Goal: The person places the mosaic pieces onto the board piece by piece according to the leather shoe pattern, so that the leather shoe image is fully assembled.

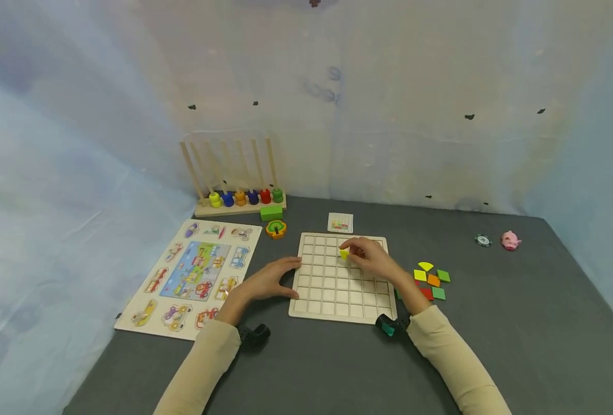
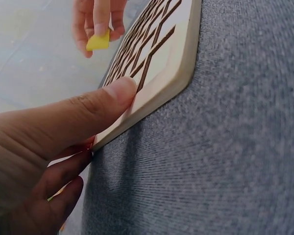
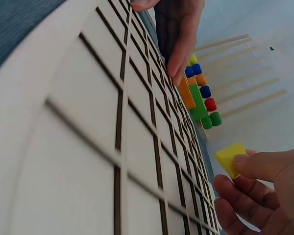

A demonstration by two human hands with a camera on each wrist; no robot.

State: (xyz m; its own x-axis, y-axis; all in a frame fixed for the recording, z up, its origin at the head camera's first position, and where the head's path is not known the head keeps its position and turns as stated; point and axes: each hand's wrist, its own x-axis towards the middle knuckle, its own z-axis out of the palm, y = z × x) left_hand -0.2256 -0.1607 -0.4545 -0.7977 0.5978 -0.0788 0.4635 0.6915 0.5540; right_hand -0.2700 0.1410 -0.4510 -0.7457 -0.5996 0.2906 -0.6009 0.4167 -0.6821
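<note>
On the dark worktop [image 1: 514, 323], at nine o'clock from the grid board [image 1: 320, 294] – a wooden picture puzzle [image 1: 194, 271], with vehicles arranged around a town scene. Between ten and eleven o'clock, near the wall sheet [image 1: 389, 115], a rack [image 1: 228, 210] of tall pegs, with yellow, blue, orange, dark blue, red and green beads at their feet. Just in front of the rack, at about ten o'clock from the grid board, a green block [image 1: 271, 214] and then a small tree piece [image 1: 276, 229]. At the nine o'clock edge of the grid board, the left hand [image 1: 267, 280], with thumb and fingers apart from each other; in the left wrist view, thumb laid on top of the rim. At twelve o'clock, just beyond the board, a small printed card [image 1: 340, 223]. Over the twelve o'clock part of the board, lifted above the squares and not touching them, a yellow piece [image 1: 344, 253] – pinched between thumb and fingers of the right hand [image 1: 371, 259]. At three o'clock, loose tiles [image 1: 433, 280] in yellow, green, orange and red, partly hidden behind the right forearm [image 1: 412, 294]. Between two and three o'clock, well apart, a round chip [image 1: 483, 240], with a pink pig [image 1: 511, 241] near it.
</note>
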